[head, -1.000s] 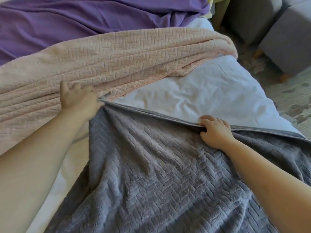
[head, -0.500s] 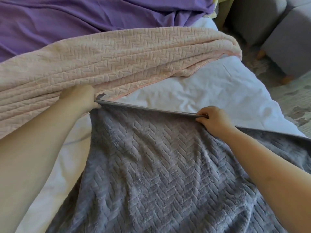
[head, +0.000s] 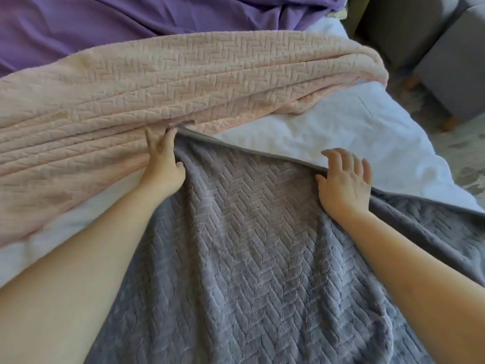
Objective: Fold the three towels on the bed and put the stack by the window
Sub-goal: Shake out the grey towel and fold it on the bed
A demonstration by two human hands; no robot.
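A grey herringbone towel [head: 249,258] lies spread over the near part of the white bed [head: 341,132]. My left hand [head: 162,161] lies at its far left corner with straight fingers, touching the edge of the pink towel [head: 170,82]. My right hand [head: 343,179] rests on the grey towel's far hem, fingers spread and holding nothing. The pink towel lies bunched across the middle of the bed. A purple towel [head: 131,19] lies rumpled beyond it at the far side.
Two grey upholstered stools [head: 451,69] on wooden feet stand on the floor off the bed's right side. The bed's right edge [head: 456,190] runs diagonally, with a patterned rug [head: 469,153] below it.
Both hands held the grey towel's far hem and drew it taut toward the pink towel. Now both have let go, with fingers straightened over the hem.
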